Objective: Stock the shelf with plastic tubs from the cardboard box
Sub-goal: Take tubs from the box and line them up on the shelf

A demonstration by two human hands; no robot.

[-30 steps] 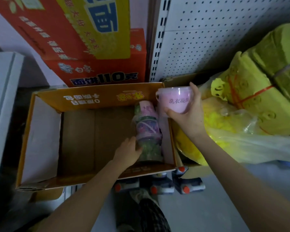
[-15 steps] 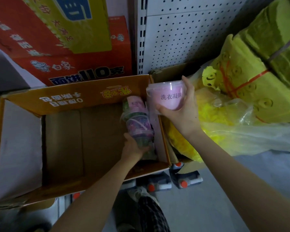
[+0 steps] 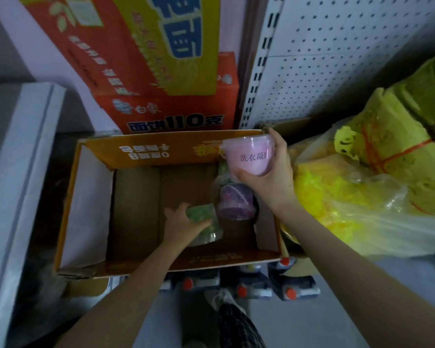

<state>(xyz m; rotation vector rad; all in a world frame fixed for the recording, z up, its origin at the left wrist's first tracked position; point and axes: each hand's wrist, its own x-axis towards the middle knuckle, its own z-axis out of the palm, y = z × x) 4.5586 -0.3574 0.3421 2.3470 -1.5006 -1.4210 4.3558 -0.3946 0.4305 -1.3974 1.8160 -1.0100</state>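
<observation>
Holding pink tub (image 3: 249, 156) in your right hand (image 3: 269, 177), fingers wrapped round it above cardboard box (image 3: 91, 197) at 1 o'clock, keeping it clear. Your left hand (image 3: 183, 222) inside box, fingers closed on green tub (image 3: 201, 214); purple tub (image 3: 234, 202) beside, at 3 o'clock.

We see a dim, bluish, soft-focus wide-angle frame whose edges bow outward, with the cardboard box (image 3: 146, 156) interior sunk in shadow, the left hand (image 3: 183, 223) smeared by motion blur, and the yellow plastic bag (image 3: 349, 197) catching the brightest light.
</observation>
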